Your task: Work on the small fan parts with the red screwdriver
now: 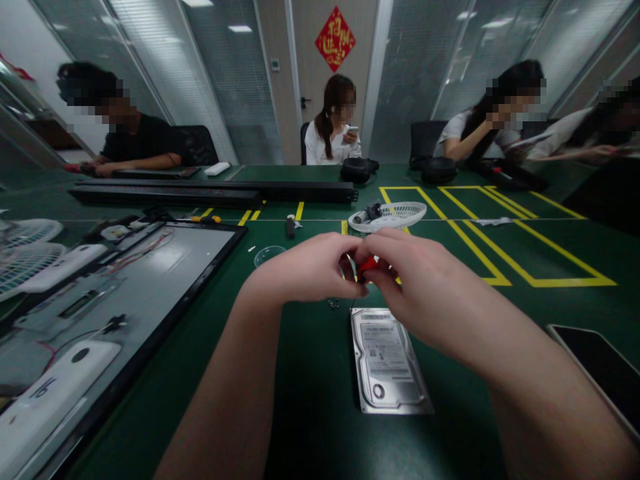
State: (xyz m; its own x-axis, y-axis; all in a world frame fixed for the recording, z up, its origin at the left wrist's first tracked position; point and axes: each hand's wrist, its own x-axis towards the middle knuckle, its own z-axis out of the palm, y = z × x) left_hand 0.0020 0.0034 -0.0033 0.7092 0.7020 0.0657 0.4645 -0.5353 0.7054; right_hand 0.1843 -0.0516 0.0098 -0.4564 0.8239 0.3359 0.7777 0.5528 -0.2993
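My right hand (417, 267) is closed, its thumb and fingers pinching a small red-and-black screwdriver (369, 265), mostly hidden by the fingers. Against those fingertips, my left hand (327, 263) is curled closed; whatever lies between its fingers is hidden. Just below both hands a silver hard drive (387, 360) rests label up on the green table. Several tiny screws (333, 304) lie left of the drive's far edge.
At left lies a large opened panel (195, 257) with wires and white parts. A clear round lid (270, 255), a white mesh fan cover (410, 215) and long black bars (215, 193) are farther back. A phone (597, 373) sits at right. Several people sit across the table.
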